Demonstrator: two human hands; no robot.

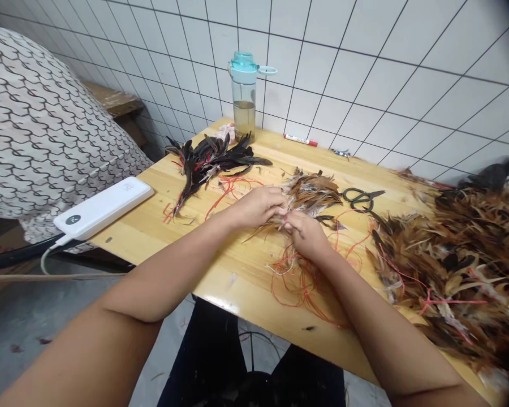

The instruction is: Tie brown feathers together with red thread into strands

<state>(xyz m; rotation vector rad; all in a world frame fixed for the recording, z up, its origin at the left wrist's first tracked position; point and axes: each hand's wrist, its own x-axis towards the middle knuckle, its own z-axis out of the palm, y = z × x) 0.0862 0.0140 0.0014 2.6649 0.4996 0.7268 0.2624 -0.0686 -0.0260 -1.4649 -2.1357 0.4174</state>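
At the middle of the table, my left hand (263,206) and my right hand (307,233) meet at the base of a bunch of brown feathers (314,192). The fingers of both are closed around the pale quill ends, and the tips fan out away from me. Whether a thread is pinched there too is too small to tell. Tangled red string (299,288) lies just below my right hand. Dark-handled scissors (358,198) rest to the right of the bunch.
Dark feathers (212,155) tied with red lie at the left, near a water bottle (244,96). A large heap of brown feathers (462,254) covers the right side. A red marker (300,140) lies by the tiled wall. A white power bank (104,208) sits on the left edge.
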